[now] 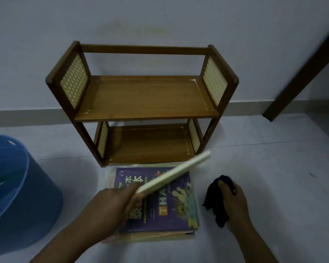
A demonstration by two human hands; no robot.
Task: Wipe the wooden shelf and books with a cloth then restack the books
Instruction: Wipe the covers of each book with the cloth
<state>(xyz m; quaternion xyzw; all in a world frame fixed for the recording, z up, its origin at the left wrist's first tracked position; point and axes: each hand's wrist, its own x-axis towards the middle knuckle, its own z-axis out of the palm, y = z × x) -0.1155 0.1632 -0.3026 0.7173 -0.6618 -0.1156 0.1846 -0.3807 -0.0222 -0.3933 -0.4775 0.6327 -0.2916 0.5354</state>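
Observation:
A two-tier wooden shelf with woven side panels stands on the floor against the wall, both tiers bare. In front of it lies a stack of books topped by a purple book. My left hand grips a thin pale book by its near end, held tilted above the stack and pointing toward the shelf's lower right corner. My right hand holds a dark bunched cloth on the floor to the right of the stack.
A blue plastic bucket stands at the left on the pale floor. A dark wooden leg or beam slants down to the floor at the right. The wall runs close behind the shelf.

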